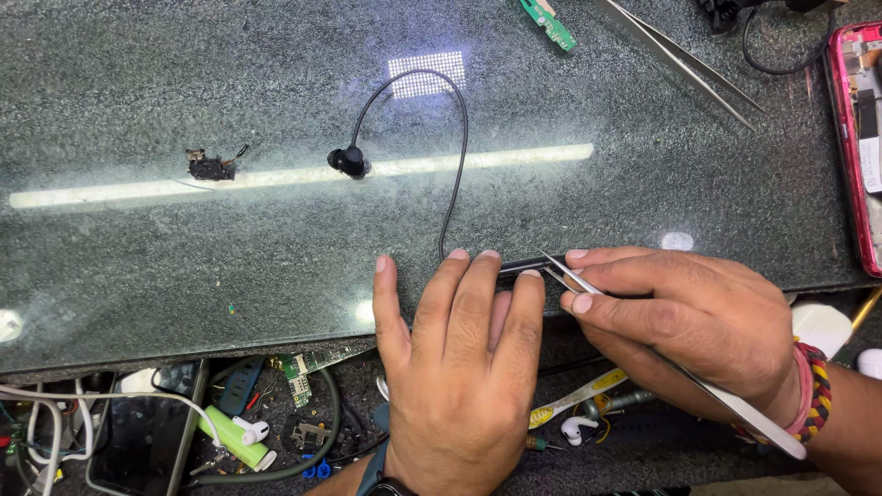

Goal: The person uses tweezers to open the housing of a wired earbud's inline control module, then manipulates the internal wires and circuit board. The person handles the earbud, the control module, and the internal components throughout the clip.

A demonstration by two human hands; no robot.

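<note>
Left hand [464, 358] presses flat on my black neckband earphone [519, 266]; right hand [684, 317] pinches tweezers [565, 274] at its end.

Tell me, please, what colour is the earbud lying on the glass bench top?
The earbud and its cable are black; the head view shows it best.

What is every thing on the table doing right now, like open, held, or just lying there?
left hand: flat, palm down, pressing a dark slim part at the table edge.
right hand: pinching tweezers.
held tweezers: tips closed, at the dark part.
black earbud: lying loose, wire curved.
spare tweezers: lying untouched.
pink phone: back open, insides showing.
small black part: lying alone.
</note>
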